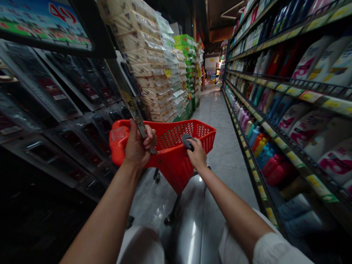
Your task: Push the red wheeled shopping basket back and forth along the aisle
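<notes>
A red plastic shopping cart on black casters stands in front of me, its slatted basket facing forward. My left hand is wrapped around the lower end of a flat grey post, beside the cart's red handle end. This post slants up to a dark-framed sign with a red "49" on it. My right hand grips a bunched dark grey cloth at the near right rim of the basket. Its fingertips are partly hidden by the cloth.
Stacked tissue packs and green packs line the left side, behind hanging blister packages. A long shelf of bottles runs along the right. Shiny grey floor tiles stretch down the aisle between them.
</notes>
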`<action>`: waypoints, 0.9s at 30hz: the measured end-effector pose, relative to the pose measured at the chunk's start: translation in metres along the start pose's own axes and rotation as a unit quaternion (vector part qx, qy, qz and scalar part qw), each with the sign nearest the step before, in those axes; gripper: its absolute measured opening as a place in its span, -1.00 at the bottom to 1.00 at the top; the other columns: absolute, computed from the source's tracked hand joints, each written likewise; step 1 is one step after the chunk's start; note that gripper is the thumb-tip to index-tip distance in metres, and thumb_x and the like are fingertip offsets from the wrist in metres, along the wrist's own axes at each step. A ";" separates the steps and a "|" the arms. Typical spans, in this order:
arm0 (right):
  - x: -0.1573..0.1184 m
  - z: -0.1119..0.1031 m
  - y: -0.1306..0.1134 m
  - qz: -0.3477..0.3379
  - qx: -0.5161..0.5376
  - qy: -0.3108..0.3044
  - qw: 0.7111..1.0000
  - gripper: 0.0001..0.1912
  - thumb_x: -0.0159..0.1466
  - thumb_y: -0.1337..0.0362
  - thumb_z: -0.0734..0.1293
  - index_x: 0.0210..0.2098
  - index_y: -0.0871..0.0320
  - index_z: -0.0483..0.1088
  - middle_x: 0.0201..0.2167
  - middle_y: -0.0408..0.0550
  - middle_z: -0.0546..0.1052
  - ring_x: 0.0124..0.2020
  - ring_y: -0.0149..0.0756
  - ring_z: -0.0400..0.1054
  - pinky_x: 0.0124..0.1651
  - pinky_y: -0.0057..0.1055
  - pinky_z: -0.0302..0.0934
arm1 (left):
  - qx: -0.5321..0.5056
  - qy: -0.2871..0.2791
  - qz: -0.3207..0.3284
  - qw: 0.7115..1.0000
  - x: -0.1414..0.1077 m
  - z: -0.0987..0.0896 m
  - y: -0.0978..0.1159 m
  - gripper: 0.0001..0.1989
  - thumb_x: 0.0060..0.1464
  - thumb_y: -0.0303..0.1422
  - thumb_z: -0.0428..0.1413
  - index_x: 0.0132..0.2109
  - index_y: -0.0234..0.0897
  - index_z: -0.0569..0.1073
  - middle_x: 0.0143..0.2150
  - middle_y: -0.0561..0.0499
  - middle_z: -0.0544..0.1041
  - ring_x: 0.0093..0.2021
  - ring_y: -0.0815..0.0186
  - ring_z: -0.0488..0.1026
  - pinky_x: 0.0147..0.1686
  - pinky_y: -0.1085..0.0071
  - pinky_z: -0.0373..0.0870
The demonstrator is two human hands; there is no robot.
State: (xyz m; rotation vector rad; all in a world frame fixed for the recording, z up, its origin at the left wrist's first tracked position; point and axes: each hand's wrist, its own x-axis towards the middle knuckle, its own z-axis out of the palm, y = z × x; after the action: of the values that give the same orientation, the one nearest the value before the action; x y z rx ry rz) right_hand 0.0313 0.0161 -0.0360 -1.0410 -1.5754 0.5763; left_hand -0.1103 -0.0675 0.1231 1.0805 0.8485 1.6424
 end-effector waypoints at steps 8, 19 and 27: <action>-0.013 -0.011 -0.040 -0.097 -0.076 -0.138 0.983 -0.43 0.11 0.45 0.28 0.08 -0.11 0.43 0.16 -0.18 0.36 0.06 -0.21 0.34 0.12 -0.29 0.27 | -0.001 0.007 0.010 1.000 -0.002 0.003 0.000 -0.35 0.13 0.17 -0.04 -0.63 -0.31 0.27 -0.75 0.16 0.04 -0.77 0.55 -0.01 -0.76 0.60 -0.07; -0.033 -0.003 -0.062 -0.183 -0.075 -0.178 0.964 -0.35 0.19 0.37 0.27 0.24 -0.21 0.26 0.29 -0.20 0.20 0.14 -0.24 0.28 0.13 -0.32 0.27 | 0.013 -0.031 0.026 0.999 -0.004 0.000 0.002 -0.36 0.16 0.13 -0.03 -0.62 -0.31 0.34 -0.74 0.15 0.03 -0.74 0.53 -0.01 -0.74 0.59 -0.02; 0.016 -0.016 0.060 -0.030 -0.182 -0.047 0.982 -0.37 0.15 0.47 0.25 0.17 -0.13 0.33 0.28 -0.14 0.20 0.17 -0.16 0.25 0.17 -0.26 0.24 | 0.044 -0.084 0.018 0.995 -0.009 -0.001 0.008 -0.38 -0.03 0.20 0.11 -0.60 -0.32 0.39 -0.72 0.15 0.07 -0.72 0.53 0.02 -0.72 0.58 0.00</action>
State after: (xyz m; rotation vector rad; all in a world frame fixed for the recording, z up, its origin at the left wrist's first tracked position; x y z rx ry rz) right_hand 0.0655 0.0568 -0.0723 -1.2441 -1.8345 0.3041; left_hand -0.1126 -0.0781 0.1277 1.2842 0.8004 1.5304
